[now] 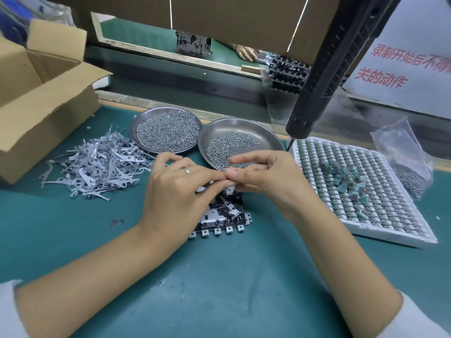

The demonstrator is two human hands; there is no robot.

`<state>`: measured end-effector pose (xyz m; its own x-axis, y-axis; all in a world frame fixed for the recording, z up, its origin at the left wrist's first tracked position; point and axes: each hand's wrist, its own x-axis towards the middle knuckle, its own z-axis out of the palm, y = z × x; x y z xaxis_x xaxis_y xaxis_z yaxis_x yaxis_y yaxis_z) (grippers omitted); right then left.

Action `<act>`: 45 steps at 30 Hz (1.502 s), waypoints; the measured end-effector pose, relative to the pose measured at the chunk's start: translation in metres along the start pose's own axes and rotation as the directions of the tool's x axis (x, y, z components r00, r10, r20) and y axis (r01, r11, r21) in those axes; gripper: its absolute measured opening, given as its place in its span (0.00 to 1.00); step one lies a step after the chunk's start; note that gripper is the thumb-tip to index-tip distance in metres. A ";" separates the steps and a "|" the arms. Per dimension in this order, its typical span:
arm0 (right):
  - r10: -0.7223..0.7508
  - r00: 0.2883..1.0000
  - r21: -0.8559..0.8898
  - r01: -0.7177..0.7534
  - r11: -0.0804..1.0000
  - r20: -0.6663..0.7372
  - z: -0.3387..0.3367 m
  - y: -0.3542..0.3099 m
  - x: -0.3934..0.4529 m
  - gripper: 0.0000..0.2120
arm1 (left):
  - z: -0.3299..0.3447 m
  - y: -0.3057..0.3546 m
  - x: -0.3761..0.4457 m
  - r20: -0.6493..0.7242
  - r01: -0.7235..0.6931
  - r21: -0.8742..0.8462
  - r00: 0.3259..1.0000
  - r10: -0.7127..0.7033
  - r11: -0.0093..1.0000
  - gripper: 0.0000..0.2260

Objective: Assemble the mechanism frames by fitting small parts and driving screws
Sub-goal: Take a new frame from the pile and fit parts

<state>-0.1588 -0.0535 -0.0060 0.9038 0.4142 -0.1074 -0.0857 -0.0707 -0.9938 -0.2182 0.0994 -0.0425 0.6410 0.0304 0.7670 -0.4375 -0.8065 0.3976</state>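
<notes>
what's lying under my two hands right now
A black and metal mechanism frame lies on the green mat; the hands cover its far part and whatever the fingertips pinch.

You get bright, even overhead light; scene well exposed. Shadows soft and short under your left hand (175, 191) and right hand (266, 176) on green mat (219, 276). Mild glare on two metal dishes (266, 132) and on plastic bag (402, 152), far right. Wide-angle bend at edges: cardboard box (36, 98) far left leans, bench lines curve. Your near sleeves slightly soft; centre sharp.
</notes>
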 end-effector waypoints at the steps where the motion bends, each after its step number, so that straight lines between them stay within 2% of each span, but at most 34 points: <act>1: 0.019 0.999 0.011 -0.020 1.000 0.030 -0.001 -0.001 0.000 0.16 | 0.000 0.002 0.001 0.006 0.040 -0.039 0.999 -0.040 0.998 0.06; 5: 0.090 0.986 0.116 -0.107 0.987 0.142 -0.004 0.000 0.002 0.16 | -0.005 0.012 0.004 0.062 0.206 -0.239 0.978 -0.197 0.949 0.08; 8: 0.094 0.981 0.113 -0.115 0.987 0.171 -0.005 0.001 0.002 0.12 | -0.008 0.016 0.006 0.094 0.247 -0.361 0.969 -0.229 0.899 0.10; 12: 0.085 0.979 0.000 -0.087 0.996 0.184 -0.010 -0.009 -0.004 0.12 | -0.006 0.016 0.005 0.114 0.238 -0.346 0.971 -0.211 0.907 0.14; 14: 0.052 0.989 -0.185 -0.026 0.982 0.139 -0.024 -0.022 -0.010 0.11 | -0.004 0.014 0.006 0.131 0.268 -0.385 0.963 -0.235 0.883 0.12; 16: -0.025 1.000 -0.484 0.021 0.875 -0.001 -0.050 -0.034 -0.017 0.06 | -0.004 0.013 0.006 0.149 0.325 -0.431 0.946 -0.288 0.842 0.09; 17: -0.076 0.993 -0.616 0.005 0.788 -0.089 -0.067 -0.038 -0.021 0.03 | -0.004 0.012 0.007 0.161 0.362 -0.451 0.932 -0.325 0.816 0.07; 19: -0.162 0.957 -0.784 -0.094 0.614 -0.242 -0.101 -0.042 -0.030 0.05 | -0.003 0.009 0.006 0.177 0.426 -0.455 0.904 -0.389 0.782 0.07; 21: -0.141 0.943 -0.840 -0.192 0.508 -0.302 -0.125 -0.040 -0.038 0.07 | -0.002 0.006 0.006 0.194 0.466 -0.450 0.884 -0.426 0.762 0.08; 24: -0.086 0.941 -0.861 -0.260 0.438 -0.328 -0.138 -0.028 -0.041 0.08 | 0.000 0.005 0.005 0.211 0.485 -0.453 0.873 -0.439 0.748 0.07; 28: -0.133 0.943 -0.883 -0.228 0.410 -0.305 -0.133 -0.016 -0.040 0.12 | 0.002 0.007 0.004 0.231 0.529 -0.470 0.846 -0.481 0.706 0.04; 32: -0.175 0.943 -0.923 -0.217 0.317 -0.282 -0.131 -0.014 -0.041 0.16 | 0.001 0.011 0.003 0.239 0.537 -0.471 0.841 -0.485 0.699 0.06; 36: -0.212 0.934 -0.916 -0.202 0.347 -0.286 -0.132 -0.013 -0.044 0.15 | 0.002 0.012 0.003 0.243 0.546 -0.480 0.835 -0.494 0.686 0.06; 39: -0.262 0.915 -0.884 -0.174 0.433 -0.308 -0.131 -0.017 -0.048 0.12 | 0.003 0.012 0.002 0.243 0.546 -0.486 0.835 -0.494 0.683 0.06; 42: -0.245 0.913 -0.775 -0.110 0.622 -0.326 -0.129 -0.021 -0.052 0.08 | 0.003 0.013 0.002 0.253 0.538 -0.491 0.841 -0.478 0.685 0.07; 45: -0.133 0.953 -0.501 -0.023 0.865 -0.272 -0.118 -0.025 -0.053 0.07 | 0.003 0.014 0.003 0.255 0.525 -0.505 0.849 -0.462 0.685 0.07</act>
<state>-0.1554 -0.1809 0.0282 0.9868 0.1574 0.0371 0.1154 -0.5250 -0.8432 -0.2207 0.0865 -0.0364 0.9074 0.2483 0.3390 -0.2818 -0.2389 0.9293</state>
